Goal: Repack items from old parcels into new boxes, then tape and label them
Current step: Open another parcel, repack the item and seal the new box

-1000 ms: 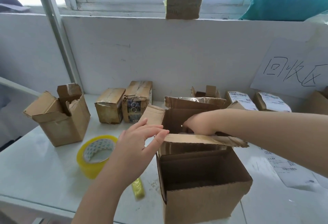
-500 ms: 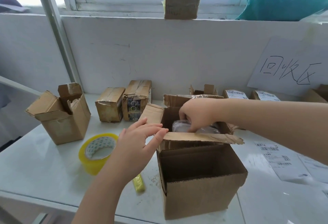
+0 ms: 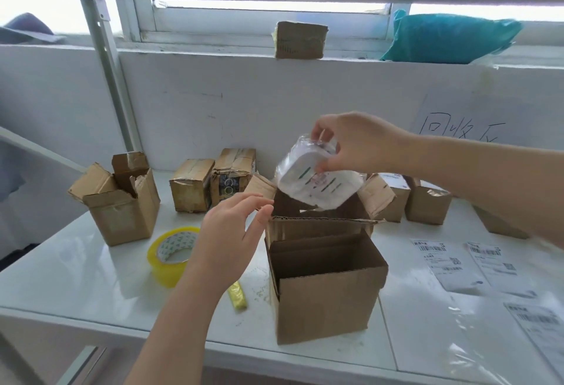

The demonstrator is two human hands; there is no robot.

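Observation:
My right hand (image 3: pixel 358 143) pinches the top of a white item wrapped in clear plastic (image 3: pixel 317 181) and holds it in the air, tilted, above an opened old parcel (image 3: pixel 320 226). Directly in front of that parcel stands a new open cardboard box (image 3: pixel 326 290) with nothing visible inside. My left hand (image 3: pixel 232 238) hovers with relaxed fingers beside the old parcel's left flap; I cannot tell whether the fingertips touch it.
A yellow tape roll (image 3: pixel 172 252) and a small yellow strip (image 3: pixel 237 294) lie left of the boxes. An opened box (image 3: pixel 119 201) stands far left, taped parcels (image 3: pixel 210 183) at the back. More parcels (image 3: pixel 406 198) and shipping labels (image 3: pixel 464 262) are at the right.
My right hand has lifted the wrapped item out of the old parcel and raised it above the opening. My left hand has eased off the flap it was steadying. The camera tilted up.

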